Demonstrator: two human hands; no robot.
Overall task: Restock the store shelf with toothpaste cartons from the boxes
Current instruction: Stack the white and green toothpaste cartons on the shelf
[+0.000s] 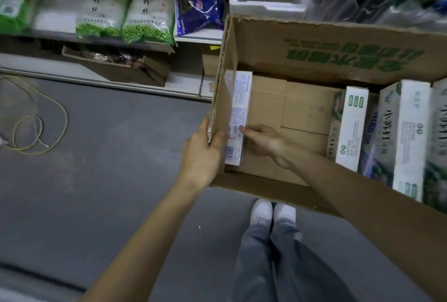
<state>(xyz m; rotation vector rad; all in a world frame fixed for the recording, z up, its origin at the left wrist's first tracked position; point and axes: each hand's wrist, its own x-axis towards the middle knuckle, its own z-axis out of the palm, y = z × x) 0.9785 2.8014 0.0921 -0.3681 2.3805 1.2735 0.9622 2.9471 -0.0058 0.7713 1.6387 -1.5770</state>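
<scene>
Toothpaste carton (238, 118), long white-blue, lies against left wall inside brown cardboard box (302, 43). Right grip (263, 142) pinches its near end; left grip (202, 154) clamps box wall. Risk: shallow fingertip pinch slips, carton drops back.

Arms outstretched; left hand (200, 154) curled in grip, right hand (263, 143) seemingly pinching.

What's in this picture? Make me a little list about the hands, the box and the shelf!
left hand: grips the cardboard box's left wall
right hand: inside the box, fingers curled on the white carton
white carton: lies along the left wall
other cartons: packed at the box's right side
shelf: green bags, a blue bag
floor: a yellow cable
</scene>
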